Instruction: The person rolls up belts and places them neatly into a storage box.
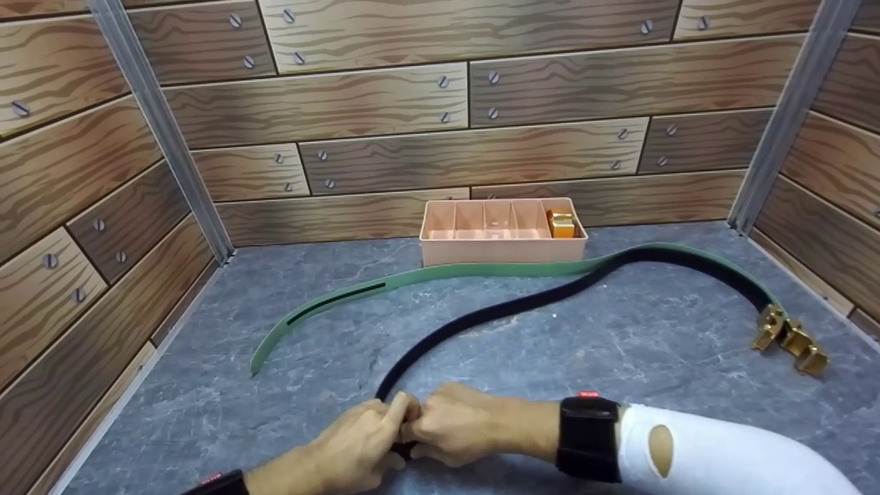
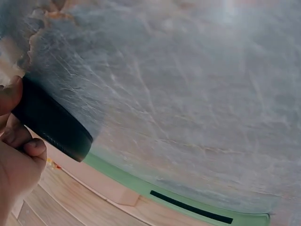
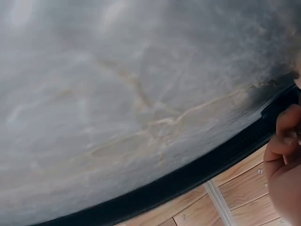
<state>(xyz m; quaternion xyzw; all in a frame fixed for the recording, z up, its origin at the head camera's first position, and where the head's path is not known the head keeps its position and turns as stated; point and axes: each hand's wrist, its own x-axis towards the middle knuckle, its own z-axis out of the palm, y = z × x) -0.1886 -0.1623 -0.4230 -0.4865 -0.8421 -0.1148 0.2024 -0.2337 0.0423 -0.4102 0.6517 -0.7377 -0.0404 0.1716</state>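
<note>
Near the front of the table, my left hand (image 1: 354, 440) and right hand (image 1: 457, 423) meet, and both pinch the black belt (image 1: 481, 315). Its short end pokes out below the fingers in the head view. The left wrist view shows a black length of belt (image 2: 56, 122) running out from the left fingers; in the right wrist view the black belt (image 3: 178, 183) stretches away from the right hand (image 3: 287, 165). A green strap (image 1: 467, 270) with a black stripe lies behind, meeting the black one on the right. Gold buckle pieces (image 1: 790, 337) sit at the right end. The fingers hide the gripped part.
A pink compartment box (image 1: 505, 251) stands against the back wall (image 1: 385, 106), with an orange and gold item (image 1: 562, 225) in its right compartment. Wood-patterned walls and grey posts (image 1: 165, 130) bound the grey marbled table (image 1: 522, 371) at the back and sides.
</note>
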